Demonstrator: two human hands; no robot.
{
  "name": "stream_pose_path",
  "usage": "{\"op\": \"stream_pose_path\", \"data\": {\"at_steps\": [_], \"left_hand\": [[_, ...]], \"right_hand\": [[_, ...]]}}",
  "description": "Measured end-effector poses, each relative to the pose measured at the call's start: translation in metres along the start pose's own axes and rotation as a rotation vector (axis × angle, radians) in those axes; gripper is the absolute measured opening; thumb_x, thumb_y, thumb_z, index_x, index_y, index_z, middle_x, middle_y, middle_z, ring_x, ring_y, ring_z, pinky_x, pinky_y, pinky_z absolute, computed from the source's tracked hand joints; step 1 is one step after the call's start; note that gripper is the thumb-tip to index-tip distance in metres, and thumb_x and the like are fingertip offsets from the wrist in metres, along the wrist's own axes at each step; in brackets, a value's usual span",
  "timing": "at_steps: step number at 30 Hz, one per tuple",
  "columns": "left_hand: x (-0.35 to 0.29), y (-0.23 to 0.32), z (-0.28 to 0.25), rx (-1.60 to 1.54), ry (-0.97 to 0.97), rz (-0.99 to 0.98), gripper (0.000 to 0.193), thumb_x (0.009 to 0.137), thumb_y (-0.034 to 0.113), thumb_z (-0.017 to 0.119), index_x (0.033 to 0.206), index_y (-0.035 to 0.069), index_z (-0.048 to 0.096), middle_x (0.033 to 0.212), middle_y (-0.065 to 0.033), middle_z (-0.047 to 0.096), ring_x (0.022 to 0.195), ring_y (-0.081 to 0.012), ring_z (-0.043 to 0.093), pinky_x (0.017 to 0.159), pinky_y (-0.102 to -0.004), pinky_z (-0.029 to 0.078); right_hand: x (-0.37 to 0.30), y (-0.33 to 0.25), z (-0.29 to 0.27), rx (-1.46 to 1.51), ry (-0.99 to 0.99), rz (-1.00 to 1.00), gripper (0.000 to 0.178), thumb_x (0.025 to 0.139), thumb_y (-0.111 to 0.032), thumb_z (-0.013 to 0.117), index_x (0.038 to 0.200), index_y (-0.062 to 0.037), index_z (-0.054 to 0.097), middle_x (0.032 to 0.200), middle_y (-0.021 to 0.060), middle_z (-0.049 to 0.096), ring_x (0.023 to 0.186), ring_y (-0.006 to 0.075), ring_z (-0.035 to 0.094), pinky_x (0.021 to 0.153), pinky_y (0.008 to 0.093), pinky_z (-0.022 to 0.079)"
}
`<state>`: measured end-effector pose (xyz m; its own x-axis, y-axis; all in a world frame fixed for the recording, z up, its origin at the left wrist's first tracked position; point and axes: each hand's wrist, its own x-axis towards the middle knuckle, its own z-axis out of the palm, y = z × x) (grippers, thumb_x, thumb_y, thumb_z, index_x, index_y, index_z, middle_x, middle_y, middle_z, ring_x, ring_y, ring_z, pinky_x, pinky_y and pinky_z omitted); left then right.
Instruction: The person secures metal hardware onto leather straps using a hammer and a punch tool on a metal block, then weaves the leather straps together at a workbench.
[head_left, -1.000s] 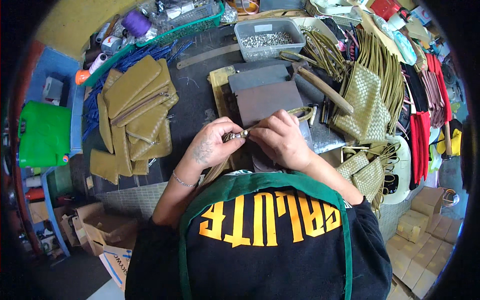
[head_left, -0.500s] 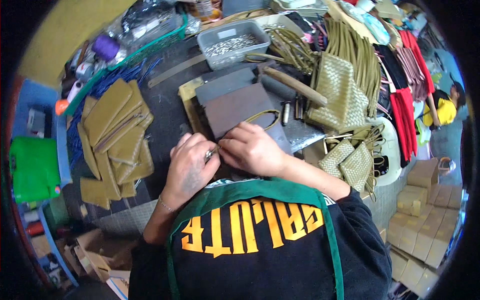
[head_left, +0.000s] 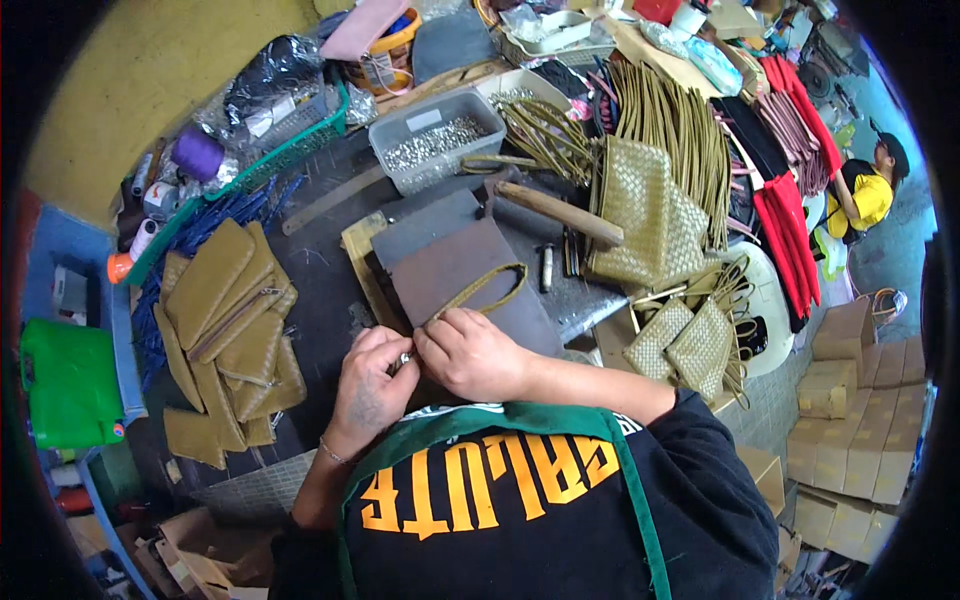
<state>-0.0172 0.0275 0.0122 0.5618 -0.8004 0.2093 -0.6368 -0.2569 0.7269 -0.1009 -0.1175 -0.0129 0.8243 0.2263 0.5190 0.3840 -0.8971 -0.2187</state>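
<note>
My left hand (head_left: 368, 385) is closed, with a small shiny metal piece (head_left: 401, 361) showing between thumb and fingers; its exact kind is hard to make out. Beside it, almost touching, my right hand (head_left: 472, 352) is closed on a narrow olive strap (head_left: 468, 291). The strap's loop stretches away from me over a dark brown slab (head_left: 463, 262). Its near end is hidden in my fingers. Both hands are at the near edge of the slab, close to my apron (head_left: 440, 424).
Olive pouches (head_left: 215, 290) are piled at left. A clear tub of metal fittings (head_left: 440, 140), a wooden-handled hammer (head_left: 560, 213) and woven olive pieces (head_left: 640, 210) lie beyond. Cartons (head_left: 850, 420) stand at right; a person in yellow (head_left: 868, 200) is far right.
The view has shifted, so the bench appears lower left of the tub and tools. Both hands stay close together, and the strap loop now lies more stretched out from my right hand.
</note>
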Motion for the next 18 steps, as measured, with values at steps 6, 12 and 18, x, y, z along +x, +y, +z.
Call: {"op": "stream_pose_path", "data": {"at_steps": [6, 12, 18], "left_hand": [[-0.002, -0.005, 0.002, -0.001, 0.013, 0.008, 0.012, 0.067, 0.0, 0.057, 0.078, -0.005, 0.059, 0.073, -0.0128, 0.056, 0.071, -0.027, 0.054, 0.065, -0.0334, 0.043], [-0.001, 0.004, -0.001, 0.234, -0.022, 0.0, 0.011, 0.07, 0.012, 0.058, 0.078, 0.003, 0.058, 0.075, -0.0069, 0.053, 0.077, -0.0259, 0.052, 0.066, -0.0375, 0.041], [-0.002, 0.012, -0.001, 0.448, -0.054, 0.119, 0.011, 0.062, 0.011, 0.058, 0.071, 0.006, 0.053, 0.075, -0.004, 0.048, 0.078, -0.0224, 0.048, 0.065, -0.0356, 0.037]], "right_hand": [[0.002, 0.003, -0.002, 0.008, -0.053, -0.034, 0.03, 0.067, -0.017, 0.059, 0.088, 0.0032, 0.055, 0.079, 0.0101, 0.053, 0.072, 0.0243, 0.052, 0.063, 0.0318, 0.044], [0.012, 0.01, -0.014, 0.169, -0.077, 0.037, 0.018, 0.067, -0.015, 0.06, 0.074, -0.0012, 0.052, 0.069, 0.0088, 0.051, 0.066, 0.025, 0.052, 0.06, 0.0323, 0.044], [0.015, 0.007, -0.017, 0.12, -0.241, 0.002, 0.023, 0.065, -0.016, 0.056, 0.08, 0.0024, 0.055, 0.074, 0.0095, 0.053, 0.072, 0.0239, 0.053, 0.064, 0.0319, 0.045]]}}
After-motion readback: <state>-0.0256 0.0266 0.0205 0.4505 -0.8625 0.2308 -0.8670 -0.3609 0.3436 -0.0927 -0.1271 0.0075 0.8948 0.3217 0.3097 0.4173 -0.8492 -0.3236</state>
